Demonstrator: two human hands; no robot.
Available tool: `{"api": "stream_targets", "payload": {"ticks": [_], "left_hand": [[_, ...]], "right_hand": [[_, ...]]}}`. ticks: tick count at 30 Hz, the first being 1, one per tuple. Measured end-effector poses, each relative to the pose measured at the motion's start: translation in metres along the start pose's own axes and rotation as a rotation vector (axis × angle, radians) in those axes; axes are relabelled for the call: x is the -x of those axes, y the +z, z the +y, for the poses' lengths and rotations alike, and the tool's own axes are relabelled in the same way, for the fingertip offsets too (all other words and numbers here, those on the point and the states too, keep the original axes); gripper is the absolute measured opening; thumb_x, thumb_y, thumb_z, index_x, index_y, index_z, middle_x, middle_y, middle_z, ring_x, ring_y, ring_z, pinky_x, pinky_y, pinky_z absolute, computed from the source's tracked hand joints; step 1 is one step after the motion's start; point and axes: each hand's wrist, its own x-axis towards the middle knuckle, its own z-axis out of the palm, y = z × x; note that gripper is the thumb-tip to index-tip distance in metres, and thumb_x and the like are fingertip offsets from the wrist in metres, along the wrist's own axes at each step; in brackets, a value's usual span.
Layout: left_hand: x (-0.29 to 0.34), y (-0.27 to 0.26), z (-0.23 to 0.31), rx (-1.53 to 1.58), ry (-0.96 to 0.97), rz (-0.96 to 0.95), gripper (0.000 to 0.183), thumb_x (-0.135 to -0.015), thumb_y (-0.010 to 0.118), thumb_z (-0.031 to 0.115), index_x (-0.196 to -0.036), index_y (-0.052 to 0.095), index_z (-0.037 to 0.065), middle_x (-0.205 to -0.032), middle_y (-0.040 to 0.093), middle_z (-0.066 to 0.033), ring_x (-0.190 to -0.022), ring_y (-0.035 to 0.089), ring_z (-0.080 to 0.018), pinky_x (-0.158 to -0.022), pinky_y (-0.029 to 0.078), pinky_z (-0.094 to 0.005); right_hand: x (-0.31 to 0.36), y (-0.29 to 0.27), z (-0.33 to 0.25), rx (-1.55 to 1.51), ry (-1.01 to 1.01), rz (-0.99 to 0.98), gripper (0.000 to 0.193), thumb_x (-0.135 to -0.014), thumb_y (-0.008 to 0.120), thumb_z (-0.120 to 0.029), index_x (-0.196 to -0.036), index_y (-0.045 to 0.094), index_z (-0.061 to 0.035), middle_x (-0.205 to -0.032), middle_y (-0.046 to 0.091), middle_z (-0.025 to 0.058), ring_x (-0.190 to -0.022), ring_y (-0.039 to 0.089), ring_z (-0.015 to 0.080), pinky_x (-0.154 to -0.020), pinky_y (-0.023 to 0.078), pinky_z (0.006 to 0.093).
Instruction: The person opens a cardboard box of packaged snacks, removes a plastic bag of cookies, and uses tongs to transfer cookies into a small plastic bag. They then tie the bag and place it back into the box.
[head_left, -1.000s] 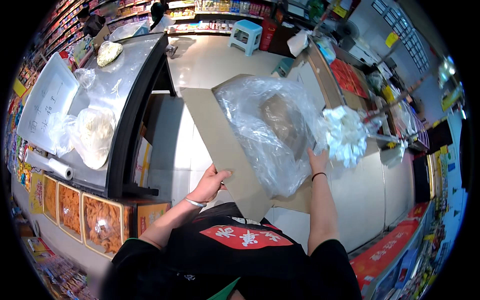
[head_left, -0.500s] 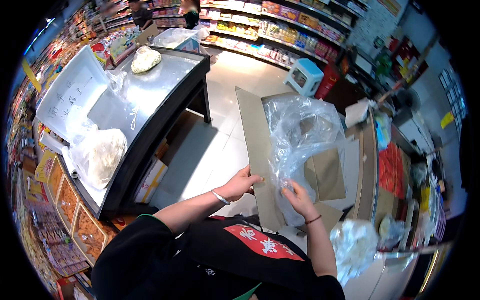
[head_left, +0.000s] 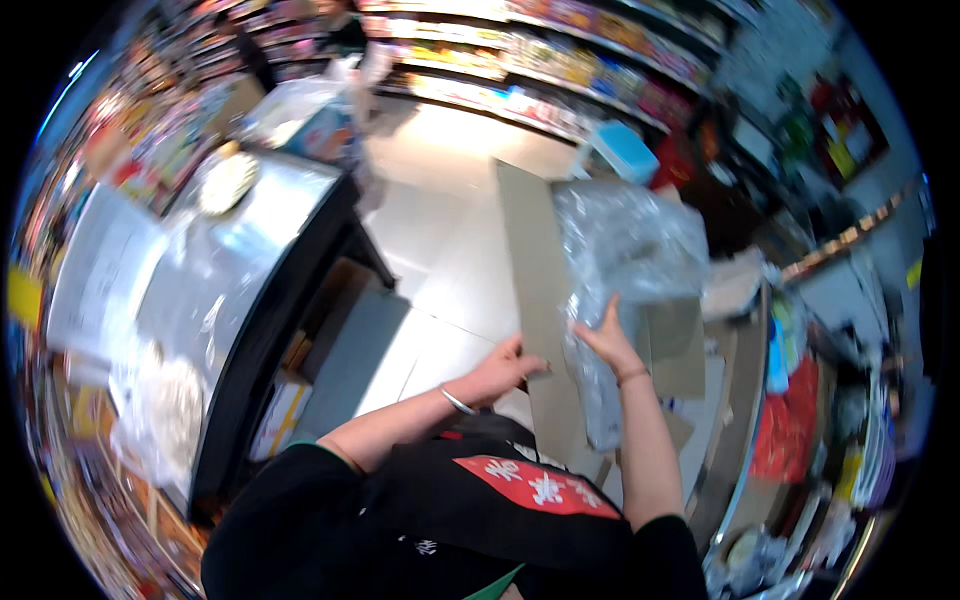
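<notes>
An open cardboard box (head_left: 537, 270) stands in front of me with its long left flap raised. Clear plastic sheeting (head_left: 640, 235), probably a bag, bunches over its opening and hangs down toward me. My left hand (head_left: 497, 372) holds the edge of the left flap, its thumb on the inner face and the other fingers partly hidden behind. Against the plastic lies my right hand (head_left: 610, 345), thumb and forefinger spread apart and nothing visibly gripped.
At the left, a dark-edged metal table (head_left: 285, 205) bears a white board (head_left: 105, 275) and plastic bags of pale food (head_left: 165, 415). A blue stool (head_left: 622, 152) stands beyond the box. Stocked shelves (head_left: 560, 60) line the back. A counter with a red package (head_left: 785, 425) is at the right.
My right hand has moved up and its fingers have spread from a pinch on the plastic. The plastic now hangs in a long strip toward me. The whole view has shifted and blurred.
</notes>
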Motion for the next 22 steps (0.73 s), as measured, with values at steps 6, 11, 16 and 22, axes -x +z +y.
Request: {"api": "stream_targets", "payload": {"ticks": [6,11,16,22], "left_hand": [[-0.116,-0.003,0.044,0.085,-0.073,-0.008,0.041,-0.089,0.058,0.012,-0.128,0.046,0.005,-0.111,0.063,-0.0092,-0.096,0.064,-0.0198,-0.077,0.056,-0.0370],[-0.228,0.025,0.078,0.077,-0.084,-0.095,0.036,-0.089,0.056,0.008,-0.124,0.049,0.005,-0.108,0.063,-0.0085,-0.095,0.064,-0.0197,-0.079,0.055,-0.0349],[-0.343,0.029,0.111,0.085,-0.099,-0.009,0.029,-0.087,0.055,0.004,-0.116,0.051,0.006,-0.104,0.063,-0.0068,-0.090,0.065,-0.0191,-0.076,0.056,-0.0350],[-0.473,0.055,0.150,0.115,-0.068,0.192,0.033,-0.088,0.054,0.009,-0.120,0.047,0.005,-0.109,0.059,-0.0090,-0.094,0.063,-0.0199,-0.072,0.058,-0.0366]], "right_hand": [[-0.138,-0.056,0.052,0.349,0.103,0.139,0.134,-0.069,0.083,-0.041,-0.145,-0.016,0.0076,-0.150,0.017,0.0364,-0.142,0.024,0.0385,-0.115,0.026,0.0372],[-0.209,-0.089,0.134,0.545,0.349,0.050,0.072,-0.088,0.054,-0.023,-0.146,0.023,0.0046,-0.121,0.059,0.0260,-0.112,0.057,0.0425,-0.098,0.044,0.0441],[-0.284,-0.165,0.119,0.635,0.295,0.167,0.032,-0.089,0.047,-0.018,-0.108,0.065,-0.0012,-0.111,0.065,0.0230,-0.102,0.063,0.0389,-0.088,0.050,0.0444],[-0.419,-0.325,0.135,0.300,-0.051,0.449,0.028,-0.089,0.051,-0.018,-0.108,0.067,-0.0053,-0.108,0.065,0.0270,-0.099,0.065,0.0351,-0.087,0.050,0.0442]]}}
